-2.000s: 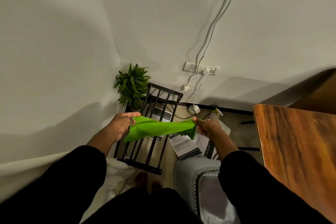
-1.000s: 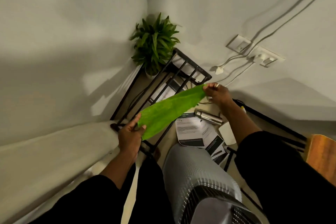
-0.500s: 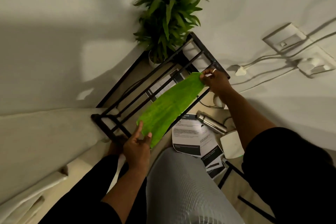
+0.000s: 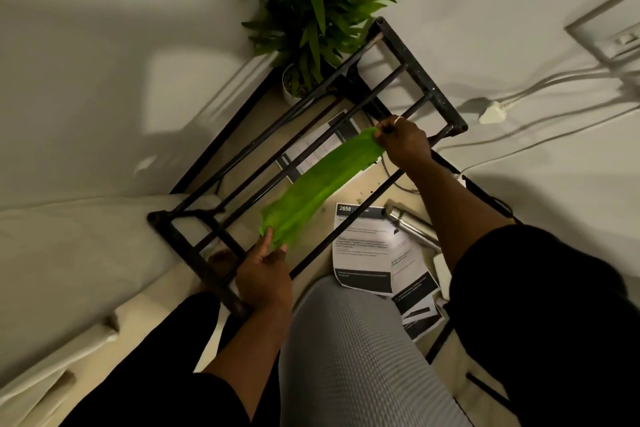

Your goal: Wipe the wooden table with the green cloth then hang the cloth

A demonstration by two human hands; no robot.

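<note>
The green cloth [image 4: 320, 184] is stretched into a long strip over the bars of a black metal rack [image 4: 420, 78]. My left hand [image 4: 265, 276] grips its near end by the rack's front edge. My right hand [image 4: 403, 142] pinches the far end close to the rack's back rail. The cloth lies along one of the rack's bars; whether it rests on the bar or hangs just above it I cannot tell. The wooden table is out of view.
A potted plant [image 4: 322, 0] stands in the corner behind the rack. Printed papers [image 4: 367, 246] and a steel bottle [image 4: 412, 224] lie on the floor below. A grey ribbed object [image 4: 353, 357] sits near my legs. Wall sockets and white cables [image 4: 540, 87] run at right.
My view has tipped down and closer to the rack. Both hands have lowered the stretched cloth from mid-air to the level of the rack's bars.
</note>
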